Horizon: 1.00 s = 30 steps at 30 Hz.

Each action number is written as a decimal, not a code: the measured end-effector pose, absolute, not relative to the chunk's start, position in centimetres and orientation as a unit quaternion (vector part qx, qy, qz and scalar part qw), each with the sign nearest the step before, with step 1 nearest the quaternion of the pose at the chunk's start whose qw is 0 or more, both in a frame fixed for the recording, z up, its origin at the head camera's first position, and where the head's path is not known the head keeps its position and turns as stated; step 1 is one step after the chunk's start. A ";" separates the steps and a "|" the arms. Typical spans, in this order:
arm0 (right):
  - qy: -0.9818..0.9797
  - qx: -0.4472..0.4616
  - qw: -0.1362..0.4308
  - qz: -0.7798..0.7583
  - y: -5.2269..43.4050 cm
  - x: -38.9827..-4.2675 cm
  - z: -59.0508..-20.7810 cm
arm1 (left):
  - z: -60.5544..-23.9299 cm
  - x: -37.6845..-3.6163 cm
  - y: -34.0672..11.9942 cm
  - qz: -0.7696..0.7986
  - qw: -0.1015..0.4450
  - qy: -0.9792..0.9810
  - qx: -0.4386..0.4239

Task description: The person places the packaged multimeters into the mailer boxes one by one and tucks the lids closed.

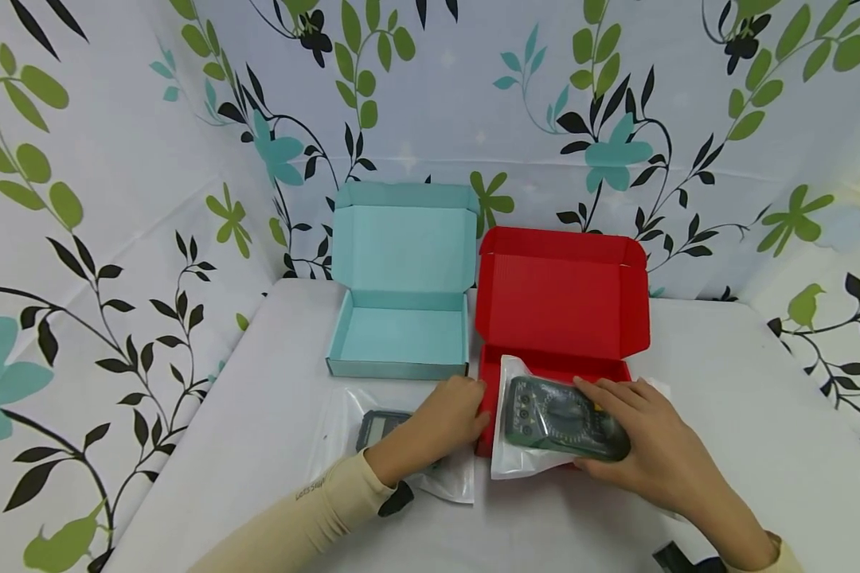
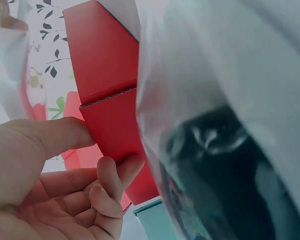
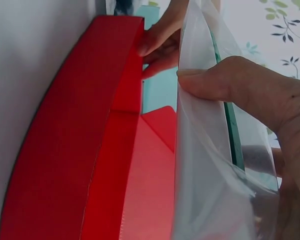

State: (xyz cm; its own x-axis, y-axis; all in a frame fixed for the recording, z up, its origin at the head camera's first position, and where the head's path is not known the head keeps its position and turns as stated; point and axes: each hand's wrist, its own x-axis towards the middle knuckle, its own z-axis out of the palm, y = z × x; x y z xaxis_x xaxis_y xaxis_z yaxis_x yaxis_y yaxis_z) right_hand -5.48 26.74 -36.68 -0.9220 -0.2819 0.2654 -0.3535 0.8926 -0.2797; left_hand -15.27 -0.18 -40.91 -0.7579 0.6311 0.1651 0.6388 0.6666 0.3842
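A red cardboard box [image 1: 562,298] stands with its lid raised. My left hand [image 1: 444,418] pinches its left side wall between thumb and fingers; in the left wrist view, the thumb [image 2: 72,137] lies against the red cardboard. My right hand [image 1: 655,446] grips a dark green multimeter [image 1: 566,418] in a clear plastic bag [image 1: 507,458], dial side up, above the box's front part. In the right wrist view the bag is edge-on beside the open box, the thumb [image 3: 210,82] on its near side. Much of the box's interior is hidden beneath the multimeter.
Left of the red box stands a light teal box [image 1: 404,255], lid up. A second bagged multimeter [image 1: 380,426] lies on the white table [image 1: 258,406], partly under my left forearm. Patterned cloth [image 1: 430,95] hangs behind and at both sides.
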 end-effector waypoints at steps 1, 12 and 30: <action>-0.966 0.165 0.109 0.163 26.7 -5.6 -36.7 | -40.9 -15.1 -0.3 -0.215 0.009 -0.913 -0.346; -0.967 0.162 0.105 0.165 26.4 -6.8 -37.3 | -41.0 -13.3 -0.7 -0.199 0.010 -0.920 -0.338; -0.968 0.157 0.094 0.172 26.7 -8.0 -38.9 | -41.4 -12.3 -0.8 -0.187 0.060 -0.913 -0.357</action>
State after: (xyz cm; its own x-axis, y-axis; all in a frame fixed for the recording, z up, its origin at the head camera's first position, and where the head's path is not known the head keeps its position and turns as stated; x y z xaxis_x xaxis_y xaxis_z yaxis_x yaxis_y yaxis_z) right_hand -8.04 26.66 -38.93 -0.9331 -0.2721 0.2351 -0.3364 0.8917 -0.3030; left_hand -12.30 -0.80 -41.41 -0.7382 0.6294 0.2426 0.6742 0.6758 0.2980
